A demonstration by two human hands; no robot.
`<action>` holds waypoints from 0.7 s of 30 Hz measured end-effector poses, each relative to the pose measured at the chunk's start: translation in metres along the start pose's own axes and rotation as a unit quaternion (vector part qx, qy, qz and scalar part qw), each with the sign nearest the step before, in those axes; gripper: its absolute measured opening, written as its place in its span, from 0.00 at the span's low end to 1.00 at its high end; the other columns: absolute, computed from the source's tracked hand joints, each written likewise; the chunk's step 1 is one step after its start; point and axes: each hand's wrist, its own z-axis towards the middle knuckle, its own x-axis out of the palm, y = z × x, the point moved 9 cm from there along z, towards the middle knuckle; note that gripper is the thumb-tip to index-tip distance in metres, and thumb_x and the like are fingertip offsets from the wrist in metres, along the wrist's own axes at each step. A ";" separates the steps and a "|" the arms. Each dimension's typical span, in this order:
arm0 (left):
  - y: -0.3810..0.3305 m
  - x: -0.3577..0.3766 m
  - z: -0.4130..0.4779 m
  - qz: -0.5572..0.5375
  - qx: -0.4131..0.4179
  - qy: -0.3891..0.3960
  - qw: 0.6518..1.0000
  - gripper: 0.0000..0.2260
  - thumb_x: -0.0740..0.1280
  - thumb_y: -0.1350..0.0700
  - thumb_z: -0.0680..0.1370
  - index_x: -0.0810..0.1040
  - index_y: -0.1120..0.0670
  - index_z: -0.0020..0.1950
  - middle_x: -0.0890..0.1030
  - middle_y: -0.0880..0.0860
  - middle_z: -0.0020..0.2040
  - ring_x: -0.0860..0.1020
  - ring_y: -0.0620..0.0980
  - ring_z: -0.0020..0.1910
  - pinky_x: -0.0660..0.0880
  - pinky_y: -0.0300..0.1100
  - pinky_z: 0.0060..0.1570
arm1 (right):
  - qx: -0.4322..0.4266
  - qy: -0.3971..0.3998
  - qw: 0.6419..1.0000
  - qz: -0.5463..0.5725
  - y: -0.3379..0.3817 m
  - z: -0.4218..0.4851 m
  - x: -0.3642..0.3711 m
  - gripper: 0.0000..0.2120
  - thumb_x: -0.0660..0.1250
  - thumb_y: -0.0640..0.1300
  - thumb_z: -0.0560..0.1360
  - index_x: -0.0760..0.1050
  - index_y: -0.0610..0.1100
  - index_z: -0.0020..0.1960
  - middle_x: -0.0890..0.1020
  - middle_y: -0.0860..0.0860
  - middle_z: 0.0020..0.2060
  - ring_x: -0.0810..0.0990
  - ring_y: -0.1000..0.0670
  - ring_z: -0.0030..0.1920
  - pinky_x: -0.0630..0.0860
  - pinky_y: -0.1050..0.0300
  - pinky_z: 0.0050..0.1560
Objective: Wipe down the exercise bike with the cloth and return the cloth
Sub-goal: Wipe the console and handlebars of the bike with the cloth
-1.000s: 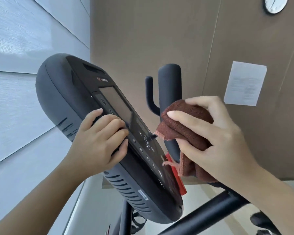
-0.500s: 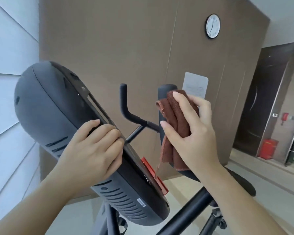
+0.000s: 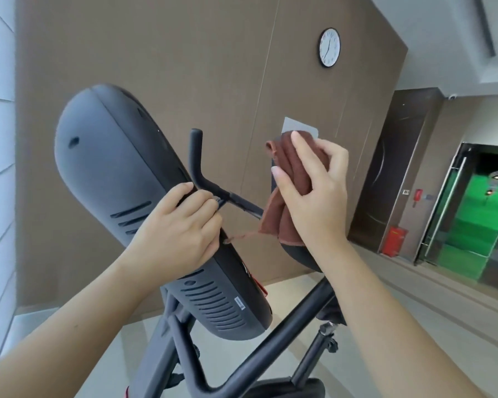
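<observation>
At centre frame the left hand point(image 3: 181, 225) grips the edge of the exercise bike's dark console point(image 3: 121, 179), fingers curled close together over its rim. Right of centre, the right hand point(image 3: 314, 188) wraps the brown cloth point(image 3: 288, 179) around an upright handlebar grip, thumb and fingers clasped over the fabric, whose loose end hangs below. A wall clock point(image 3: 329, 51) hangs at upper centre.

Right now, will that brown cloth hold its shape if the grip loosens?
Probably not. The brown terry cloth looks limp: it bunches under the right hand and its lower edge hangs in folds. It likely weighs little, and would slide off the black padded handlebar grip if released.
</observation>
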 end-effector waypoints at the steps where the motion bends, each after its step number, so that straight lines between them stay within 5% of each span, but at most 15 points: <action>1: 0.000 0.000 -0.001 -0.004 0.001 -0.002 1.000 0.14 0.55 0.56 0.77 0.79 0.59 0.42 0.81 0.56 0.45 0.78 0.55 0.50 0.62 0.50 0.59 | 0.010 0.009 1.000 -0.018 0.003 0.000 0.008 0.22 0.68 0.51 0.72 0.72 0.49 0.65 0.68 0.44 0.63 0.68 0.49 0.64 0.69 0.55 0.63; 7: 0.000 0.001 -0.004 -0.017 -0.004 -0.018 1.000 0.13 0.56 0.57 0.76 0.79 0.59 0.45 0.82 0.56 0.45 0.79 0.55 0.51 0.62 0.50 0.61 | 0.027 -0.050 0.997 -0.054 0.005 -0.002 0.010 0.15 0.68 0.48 0.73 0.77 0.48 0.60 0.72 0.42 0.62 0.73 0.44 0.60 0.75 0.51 0.55; 15: 0.000 0.001 -0.006 -0.024 -0.011 -0.014 1.000 0.14 0.56 0.57 0.76 0.80 0.59 0.46 0.82 0.56 0.47 0.78 0.55 0.53 0.61 0.50 0.62 | -0.033 0.010 0.995 -0.094 -0.012 -0.052 0.006 0.17 0.70 0.40 0.71 0.76 0.46 0.60 0.73 0.41 0.58 0.74 0.44 0.58 0.76 0.52 0.55; 21: -0.002 0.001 -0.011 -0.026 -0.020 0.015 0.999 0.14 0.55 0.56 0.76 0.79 0.60 0.50 0.81 0.56 0.51 0.76 0.55 0.57 0.59 0.51 0.64 | -0.013 0.085 0.996 -0.035 -0.023 -0.056 -0.003 0.18 0.70 0.40 0.71 0.76 0.44 0.61 0.73 0.43 0.58 0.72 0.48 0.59 0.69 0.68 0.61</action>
